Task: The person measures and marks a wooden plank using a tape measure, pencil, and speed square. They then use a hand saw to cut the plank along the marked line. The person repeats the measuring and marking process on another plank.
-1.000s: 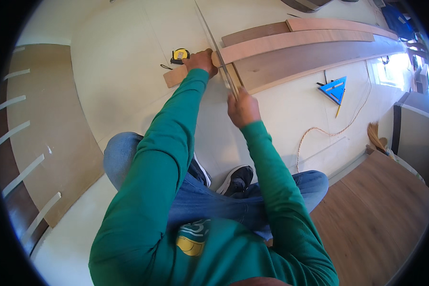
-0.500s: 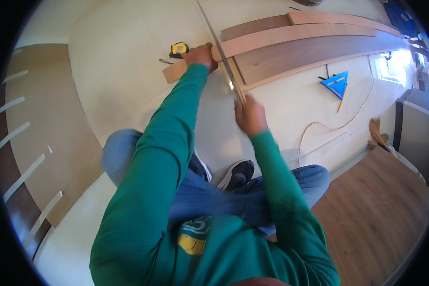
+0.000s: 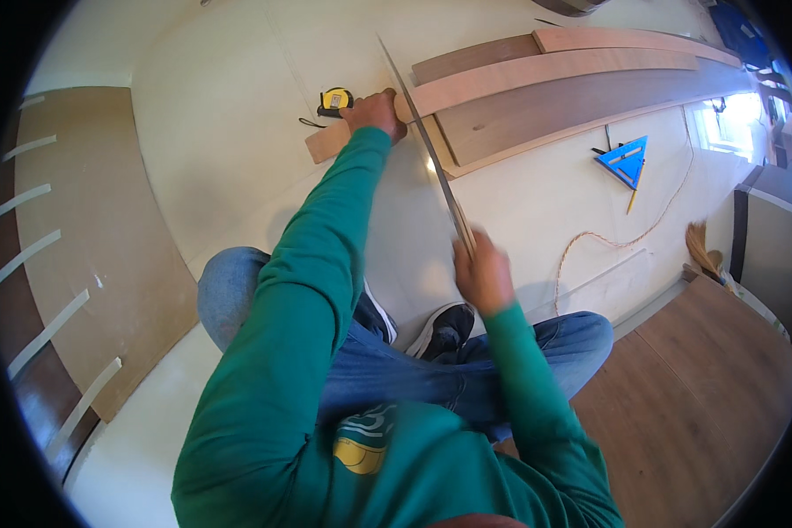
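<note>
A hand saw (image 3: 429, 139) lies with its long narrow blade across a light wooden board (image 3: 537, 70), close to the board's left part. My right hand (image 3: 486, 275) is closed around the saw's handle, in front of the boards and slightly blurred. My left hand (image 3: 377, 116) is closed over the same board just left of the blade. The board's short end (image 3: 327, 143) sticks out to the left of that hand. Underneath is a wider brownish board (image 3: 581, 101). How deep the blade sits in the wood cannot be made out.
A yellow and black tape measure (image 3: 335, 100) lies beside my left hand. Right of the boards are a blue speed square (image 3: 625, 163), a pencil (image 3: 631, 201) and a twisted cord (image 3: 625, 243). A brown panel (image 3: 106, 238) lies at left, wood-look boards (image 3: 686, 378) at lower right.
My right hand has drawn the saw back toward me and slightly right, so more blade shows on my side of the board. My left hand keeps its hold on the board.
</note>
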### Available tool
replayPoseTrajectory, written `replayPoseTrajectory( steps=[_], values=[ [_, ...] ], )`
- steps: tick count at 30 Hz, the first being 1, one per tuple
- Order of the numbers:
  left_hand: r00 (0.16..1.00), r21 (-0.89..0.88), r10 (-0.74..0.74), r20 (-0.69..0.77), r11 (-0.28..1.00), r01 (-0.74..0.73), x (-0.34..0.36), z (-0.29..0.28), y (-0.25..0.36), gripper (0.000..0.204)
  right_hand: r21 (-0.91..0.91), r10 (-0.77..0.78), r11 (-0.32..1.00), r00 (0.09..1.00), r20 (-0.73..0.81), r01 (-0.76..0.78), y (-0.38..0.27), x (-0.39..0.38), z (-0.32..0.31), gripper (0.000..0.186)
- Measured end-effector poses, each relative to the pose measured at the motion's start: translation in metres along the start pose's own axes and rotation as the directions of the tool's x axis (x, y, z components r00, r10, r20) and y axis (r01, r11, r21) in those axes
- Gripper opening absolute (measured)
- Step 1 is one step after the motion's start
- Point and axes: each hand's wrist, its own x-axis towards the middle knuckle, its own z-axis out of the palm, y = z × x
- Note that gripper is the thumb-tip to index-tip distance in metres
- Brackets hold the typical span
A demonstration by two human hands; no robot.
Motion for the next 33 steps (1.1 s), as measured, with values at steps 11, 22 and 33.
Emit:
replayPoseTrajectory(
  steps=[11,22,33],
  values=[
    [0.999,0.025,-0.020,0.030,1.000,0.019,-0.003,-0.007,0.010,0.052,0.094,0.071,0.993,0.997,-0.016,-0.069,-0.007,-0.056,-0.027,0.032],
    [1.000,0.060,0.019,-0.003,0.998,-0.019,0.003,0.003,0.025,0.054,-0.019,-0.024,1.000,0.994,-0.111,0.022,-0.025,0.111,0.014,0.028],
    [1.000,0.047,-0.028,-0.005,0.998,0.028,-0.003,-0.001,0.000,0.051,-0.055,0.078,0.996,0.995,0.062,-0.075,-0.006,0.004,-0.005,0.033]
  ],
)
